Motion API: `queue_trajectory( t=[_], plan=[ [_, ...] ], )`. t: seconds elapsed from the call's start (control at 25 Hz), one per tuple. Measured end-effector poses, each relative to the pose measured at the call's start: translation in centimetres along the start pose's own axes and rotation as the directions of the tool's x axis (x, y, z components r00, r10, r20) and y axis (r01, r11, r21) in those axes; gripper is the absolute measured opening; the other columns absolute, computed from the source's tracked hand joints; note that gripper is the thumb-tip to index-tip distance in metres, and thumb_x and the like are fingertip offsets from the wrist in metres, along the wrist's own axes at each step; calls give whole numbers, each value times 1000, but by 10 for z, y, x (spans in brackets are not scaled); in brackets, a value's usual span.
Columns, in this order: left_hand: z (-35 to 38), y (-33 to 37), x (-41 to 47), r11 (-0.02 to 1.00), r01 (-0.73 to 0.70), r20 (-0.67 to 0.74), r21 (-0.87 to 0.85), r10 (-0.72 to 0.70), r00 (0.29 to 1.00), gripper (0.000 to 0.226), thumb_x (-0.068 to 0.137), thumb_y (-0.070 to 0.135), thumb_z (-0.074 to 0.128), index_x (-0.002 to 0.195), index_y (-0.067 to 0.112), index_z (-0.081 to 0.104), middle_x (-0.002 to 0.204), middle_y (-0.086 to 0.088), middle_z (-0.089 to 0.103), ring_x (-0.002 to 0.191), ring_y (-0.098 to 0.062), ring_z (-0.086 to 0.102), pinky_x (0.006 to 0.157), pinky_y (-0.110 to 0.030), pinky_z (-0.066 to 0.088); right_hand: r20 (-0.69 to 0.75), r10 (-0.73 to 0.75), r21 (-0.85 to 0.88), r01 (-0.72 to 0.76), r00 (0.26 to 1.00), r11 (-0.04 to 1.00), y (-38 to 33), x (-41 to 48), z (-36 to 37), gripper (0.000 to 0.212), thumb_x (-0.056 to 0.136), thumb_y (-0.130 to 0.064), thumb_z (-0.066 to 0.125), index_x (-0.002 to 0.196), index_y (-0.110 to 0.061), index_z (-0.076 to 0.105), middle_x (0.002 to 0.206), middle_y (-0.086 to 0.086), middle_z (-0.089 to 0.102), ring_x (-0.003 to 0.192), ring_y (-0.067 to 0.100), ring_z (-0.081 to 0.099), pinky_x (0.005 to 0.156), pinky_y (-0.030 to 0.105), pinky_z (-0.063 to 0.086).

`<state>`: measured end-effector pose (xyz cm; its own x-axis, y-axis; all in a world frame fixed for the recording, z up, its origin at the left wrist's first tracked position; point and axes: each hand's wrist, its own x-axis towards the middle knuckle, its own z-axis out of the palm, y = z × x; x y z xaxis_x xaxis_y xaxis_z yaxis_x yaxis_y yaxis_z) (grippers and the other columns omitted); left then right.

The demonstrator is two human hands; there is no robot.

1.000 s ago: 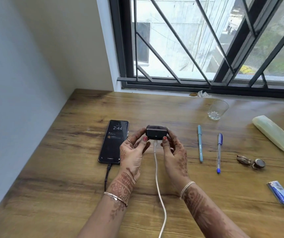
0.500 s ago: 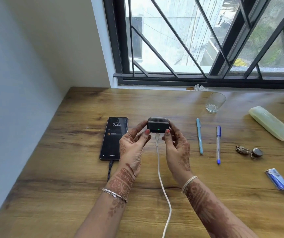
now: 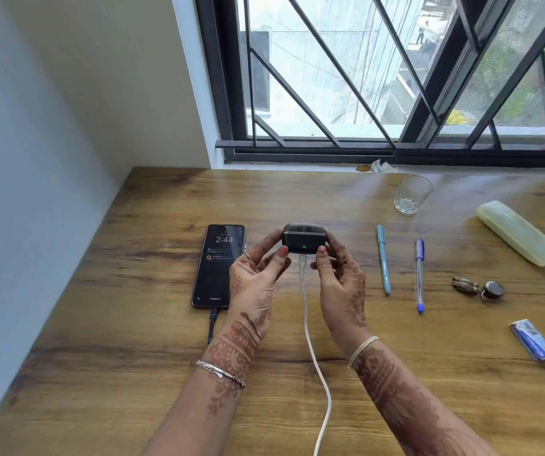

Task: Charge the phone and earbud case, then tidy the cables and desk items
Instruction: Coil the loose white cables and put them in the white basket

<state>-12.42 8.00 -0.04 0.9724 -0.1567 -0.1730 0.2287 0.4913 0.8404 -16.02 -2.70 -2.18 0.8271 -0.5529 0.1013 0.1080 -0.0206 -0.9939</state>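
earbud case (image 3: 303, 240) | you're pinching it with both hands' fingers (image 3: 283, 251), white cable (image 3: 310, 340) plugged in | phone (image 3: 218, 266) nearer counter's (image 3: 133, 324) left edge

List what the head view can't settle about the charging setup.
All head view:
- White cable: leaves the bottom edge; power source unseen.
- Black cable from the phone: disappears under the wrist of the left hand.
- Phone's notification text: too small to read.
- Earbud case: fingers of the left hand and right hand cover its ends; contact with the desk unclear.
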Motion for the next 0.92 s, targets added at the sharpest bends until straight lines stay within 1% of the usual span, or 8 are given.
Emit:
queue_trajectory(
  t=[0.08,0.24,0.36,0.48,0.64,0.84,0.92],
  plan=[
    [-1,0,0,1000,1,3,0,-1,1000,26,80,2,67,101,16,72,110,-4,72,104,-14,66,83,-22,56,-1,1,-8,-1,1000,1000,0,0,0,33,95,-19,54,126,-30,58,101,-15,67,88,19,63,73,23,52],
    [-2,-1,0,1000,7,-7,7,-7,1000,25,79,3,68,99,18,73,110,-4,72,106,-16,66,83,-21,56,-1,4,-18,-4,1000,1000,2,-1,0,34,95,-20,55,128,-27,59,99,-12,68,86,19,62,73,23,53],
    [-2,-2,1,1000,6,-7,9,-5,1000,26,80,2,67,100,17,72,110,-5,72,106,-17,66,84,-22,55,-2,6,-22,-6,1000,1000,2,-1,0,34,95,-21,55,128,-27,59,99,-12,68,87,20,63,74,25,53],
    [-3,-3,2,1000,4,-6,7,-4,1000,25,79,2,67,99,17,73,109,-4,72,105,-16,66,84,-22,56,-2,13,-19,-13,1000,1000,2,0,1,34,95,-20,55,128,-26,59,96,-11,68,84,18,62,72,22,52],
    [-2,-5,3,1000,3,-10,-4,-3,1000,25,80,0,67,99,16,72,105,-4,73,101,-15,66,84,-22,55,-6,22,-4,-22,1000,1000,1,0,1,32,95,-19,55,126,-27,60,93,-6,68,80,14,60,68,15,49],
    [-4,-5,5,1000,-6,-4,-11,5,1000,27,75,5,70,100,15,72,109,-7,72,105,-18,66,84,-21,55,-17,24,-5,-25,1000,1000,1,1,1,32,95,-19,56,126,-26,59,95,-9,69,81,15,61,68,17,51],
    [-4,-6,5,1000,-5,-8,-10,5,1000,27,77,2,68,101,13,72,110,-9,71,107,-20,65,86,-22,55,-20,35,-10,-35,999,999,1,1,2,33,95,-19,56,127,-25,60,94,-10,69,79,14,61,66,16,51]
  ],
)
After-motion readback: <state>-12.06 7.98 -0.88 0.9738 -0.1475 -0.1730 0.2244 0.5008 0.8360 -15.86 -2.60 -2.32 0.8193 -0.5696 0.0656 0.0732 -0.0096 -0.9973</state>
